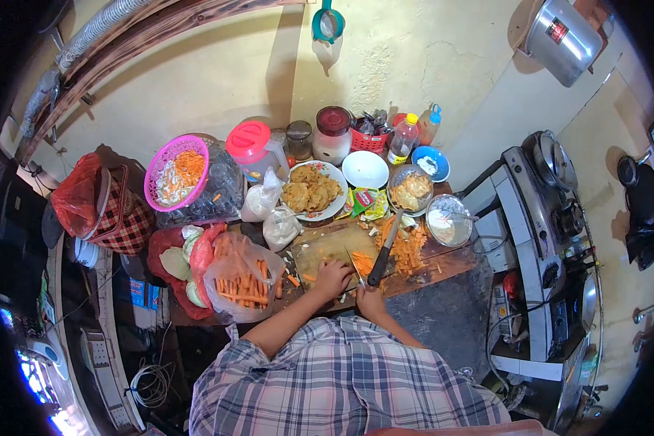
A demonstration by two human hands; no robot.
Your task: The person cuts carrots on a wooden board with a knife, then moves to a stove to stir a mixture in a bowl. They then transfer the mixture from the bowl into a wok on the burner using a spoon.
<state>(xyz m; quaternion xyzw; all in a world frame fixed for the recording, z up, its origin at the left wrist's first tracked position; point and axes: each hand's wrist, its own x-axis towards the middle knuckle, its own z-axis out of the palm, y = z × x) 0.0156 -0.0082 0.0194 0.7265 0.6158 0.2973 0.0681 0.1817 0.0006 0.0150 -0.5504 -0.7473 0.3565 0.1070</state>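
Note:
My left hand [332,278] presses down on a carrot piece [309,277] on the wooden cutting board [325,245]. My right hand [370,298] grips a knife [354,267] whose blade points up across the board, right beside the left fingers. A heap of cut carrot sticks [408,247] lies at the board's right end. A second, black-handled knife [382,254] rests on the board between my hands and that heap.
A plastic bag of whole carrots [241,280] sits left of the board. Behind are a plate of fried patties [312,190], a white bowl [365,169], a strainer of food [411,190], a glass bowl [447,221], a pink colander [176,171], jars and bottles. A gas stove [548,218] stands right.

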